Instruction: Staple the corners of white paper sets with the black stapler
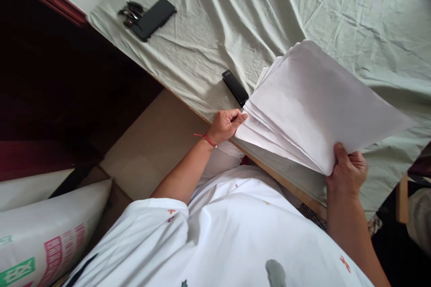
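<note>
A fanned stack of white paper sheets (310,98) spans the space between my two hands, over the pale green cloth. My right hand (348,168) grips its near right corner, thumb on top and fingers underneath. At the left corner, my left hand (227,124) is closed with thumb and index finger pinching the sheets' edge; a red string bracelet circles that wrist. Some printed lines show on a lower sheet near the left thumb. Just beyond my left hand, a black stapler (235,88) lies on the cloth, its near end close to the papers.
The wrinkled green cloth (202,45) covers a surface with a wooden edge in front of me. Toward the far left lie a black phone-like case (153,19) and a bunch of keys (132,12). A printed white sack (57,233) stands at lower left.
</note>
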Action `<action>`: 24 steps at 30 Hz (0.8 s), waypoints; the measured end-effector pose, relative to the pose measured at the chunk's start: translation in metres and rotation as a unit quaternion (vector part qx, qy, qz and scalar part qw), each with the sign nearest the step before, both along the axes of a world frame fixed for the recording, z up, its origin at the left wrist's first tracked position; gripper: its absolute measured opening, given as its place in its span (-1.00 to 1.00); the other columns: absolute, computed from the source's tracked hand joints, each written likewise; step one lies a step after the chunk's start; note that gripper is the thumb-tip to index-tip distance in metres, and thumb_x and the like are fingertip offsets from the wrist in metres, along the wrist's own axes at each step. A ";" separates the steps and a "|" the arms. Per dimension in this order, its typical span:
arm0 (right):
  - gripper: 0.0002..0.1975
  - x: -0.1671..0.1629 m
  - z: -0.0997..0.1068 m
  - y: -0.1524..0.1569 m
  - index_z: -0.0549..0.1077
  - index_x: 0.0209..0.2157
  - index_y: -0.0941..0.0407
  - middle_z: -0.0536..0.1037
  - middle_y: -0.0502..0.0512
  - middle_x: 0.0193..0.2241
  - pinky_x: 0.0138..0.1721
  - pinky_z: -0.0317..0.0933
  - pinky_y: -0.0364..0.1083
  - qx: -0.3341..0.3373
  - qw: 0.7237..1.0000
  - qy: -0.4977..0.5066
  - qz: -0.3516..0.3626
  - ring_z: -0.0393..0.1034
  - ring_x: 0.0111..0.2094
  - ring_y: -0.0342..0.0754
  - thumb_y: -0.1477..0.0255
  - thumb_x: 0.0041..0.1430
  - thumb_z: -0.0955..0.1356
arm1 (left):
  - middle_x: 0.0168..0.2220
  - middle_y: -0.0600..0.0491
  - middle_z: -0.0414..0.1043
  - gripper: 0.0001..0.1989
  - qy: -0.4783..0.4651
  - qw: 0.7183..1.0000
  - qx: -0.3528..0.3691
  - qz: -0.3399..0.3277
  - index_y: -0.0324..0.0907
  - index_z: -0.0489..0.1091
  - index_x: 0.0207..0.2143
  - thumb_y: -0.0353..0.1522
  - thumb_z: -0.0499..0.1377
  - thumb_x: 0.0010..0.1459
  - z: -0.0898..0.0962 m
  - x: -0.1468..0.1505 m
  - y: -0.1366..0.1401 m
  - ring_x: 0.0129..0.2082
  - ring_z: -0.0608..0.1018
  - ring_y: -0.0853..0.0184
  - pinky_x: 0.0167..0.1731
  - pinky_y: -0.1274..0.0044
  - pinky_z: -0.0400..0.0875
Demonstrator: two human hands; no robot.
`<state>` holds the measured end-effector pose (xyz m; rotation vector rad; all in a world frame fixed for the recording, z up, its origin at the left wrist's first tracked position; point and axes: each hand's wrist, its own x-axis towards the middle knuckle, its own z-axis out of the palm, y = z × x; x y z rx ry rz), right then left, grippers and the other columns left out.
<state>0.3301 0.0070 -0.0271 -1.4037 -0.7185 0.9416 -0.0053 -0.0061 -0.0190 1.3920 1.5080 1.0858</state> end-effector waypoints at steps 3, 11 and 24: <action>-0.65 0.000 0.001 0.001 0.64 -0.30 0.16 0.66 0.01 -0.36 -0.05 0.42 -0.18 0.002 1.000 0.003 0.003 0.52 -0.26 -0.19 0.34 -0.18 0.62 | -0.65 0.21 -0.03 -0.37 -0.002 1.000 0.004 -0.001 -0.16 0.09 -0.63 0.11 0.13 0.22 0.000 -0.001 0.000 -0.59 0.09 0.49 -0.53 0.54 0.02; -0.64 0.000 0.001 0.001 0.63 -0.28 0.18 0.67 0.05 -0.33 0.00 0.40 -0.16 0.004 1.000 0.001 0.002 0.53 -0.23 -0.17 0.34 -0.16 0.61 | -0.61 0.19 -0.03 -0.41 -0.010 0.998 0.004 -0.054 -0.15 0.09 -0.59 0.08 0.09 0.27 0.005 -0.004 -0.002 -0.57 0.09 0.47 -0.54 0.52 -0.01; -0.66 0.001 0.000 0.001 0.63 -0.29 0.16 0.66 0.02 -0.34 -0.03 0.41 -0.17 -0.003 1.000 -0.005 0.007 0.52 -0.26 -0.18 0.34 -0.15 0.60 | -0.55 0.17 0.15 -0.59 -0.065 0.996 -0.015 -0.055 -0.18 0.28 -0.49 -0.07 0.26 0.18 -0.002 -0.007 -0.006 -0.53 0.20 0.46 -0.50 0.55 0.10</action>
